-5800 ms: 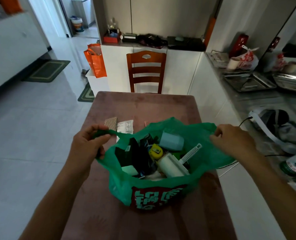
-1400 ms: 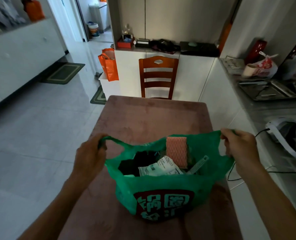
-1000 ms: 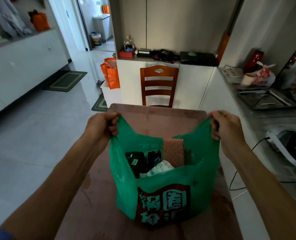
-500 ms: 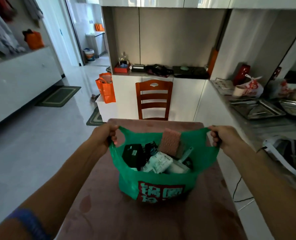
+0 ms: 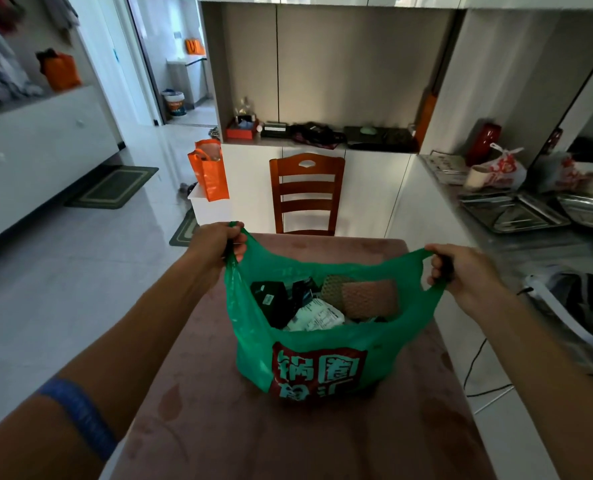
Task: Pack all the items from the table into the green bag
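The green bag point(image 5: 253, 341), plastic with a red printed panel on its front, stands on the reddish-brown table point(image 5: 218, 427) with its mouth held wide. My left hand point(image 5: 215, 242) is closed around the left handle and my right hand point(image 5: 461, 268) around the right handle. Inside the bag lie a black box point(image 5: 270, 301), a white printed packet point(image 5: 317, 317), a pinkish textured pad point(image 5: 371, 297) and several smaller things partly hidden beneath them.
A wooden chair point(image 5: 307, 194) stands at the table's far end against white cabinets. An orange paper bag point(image 5: 210, 171) sits to the left of the chair. On the right runs a counter with metal trays point(image 5: 513, 213), a red-and-white plastic bag point(image 5: 499, 169) and a cable point(image 5: 478, 368).
Over the last second the lifted bag came back down onto the table; both hands still grip the handles and have spread a little wider. Earlier, a pad and a packet lay on the table; now both sit in the bag.
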`<state>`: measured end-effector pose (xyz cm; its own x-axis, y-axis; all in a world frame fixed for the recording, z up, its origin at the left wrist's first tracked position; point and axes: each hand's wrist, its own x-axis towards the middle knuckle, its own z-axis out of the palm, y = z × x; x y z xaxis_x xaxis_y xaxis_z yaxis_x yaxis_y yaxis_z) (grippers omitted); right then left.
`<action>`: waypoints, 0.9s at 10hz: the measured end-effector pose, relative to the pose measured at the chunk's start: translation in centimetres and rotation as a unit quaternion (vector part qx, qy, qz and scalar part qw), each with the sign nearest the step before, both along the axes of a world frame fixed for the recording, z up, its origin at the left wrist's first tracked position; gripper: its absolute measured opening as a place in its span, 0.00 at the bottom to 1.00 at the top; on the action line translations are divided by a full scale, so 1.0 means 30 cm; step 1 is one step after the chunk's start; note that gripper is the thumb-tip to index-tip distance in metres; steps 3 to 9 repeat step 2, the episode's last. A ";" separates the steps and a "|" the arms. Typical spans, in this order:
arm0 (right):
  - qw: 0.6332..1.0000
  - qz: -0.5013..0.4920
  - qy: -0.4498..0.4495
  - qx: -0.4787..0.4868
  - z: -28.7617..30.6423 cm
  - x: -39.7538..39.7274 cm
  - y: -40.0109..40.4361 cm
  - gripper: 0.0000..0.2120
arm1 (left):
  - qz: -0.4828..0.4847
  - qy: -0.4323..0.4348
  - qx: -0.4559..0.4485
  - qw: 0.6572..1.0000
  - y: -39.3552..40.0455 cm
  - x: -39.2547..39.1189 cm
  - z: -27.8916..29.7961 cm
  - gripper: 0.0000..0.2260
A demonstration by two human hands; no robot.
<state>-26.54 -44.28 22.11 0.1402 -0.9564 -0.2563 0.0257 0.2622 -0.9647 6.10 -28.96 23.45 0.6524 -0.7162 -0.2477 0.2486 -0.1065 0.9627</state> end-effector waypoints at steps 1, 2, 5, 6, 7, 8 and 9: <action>0.995 0.015 0.089 -0.036 0.010 0.015 0.004 0.05 | -0.005 -0.004 0.023 1.000 0.015 0.001 -0.012 0.10; 0.991 0.018 0.124 -0.041 0.010 0.020 0.000 0.04 | -0.022 -0.050 0.044 0.998 0.016 -0.023 -0.012 0.11; 0.991 0.018 0.124 -0.041 0.010 0.020 0.000 0.04 | -0.022 -0.050 0.044 0.998 0.016 -0.023 -0.012 0.11; 0.991 0.018 0.124 -0.041 0.010 0.020 0.000 0.04 | -0.022 -0.050 0.044 0.998 0.016 -0.023 -0.012 0.11; 0.991 0.018 0.124 -0.041 0.010 0.020 0.000 0.04 | -0.022 -0.050 0.044 0.998 0.016 -0.023 -0.012 0.11; 0.991 0.018 0.124 -0.041 0.010 0.020 0.000 0.04 | -0.022 -0.050 0.044 0.998 0.016 -0.023 -0.012 0.11; 0.991 0.018 0.124 -0.041 0.010 0.020 0.000 0.04 | -0.022 -0.050 0.044 0.998 0.016 -0.023 -0.012 0.11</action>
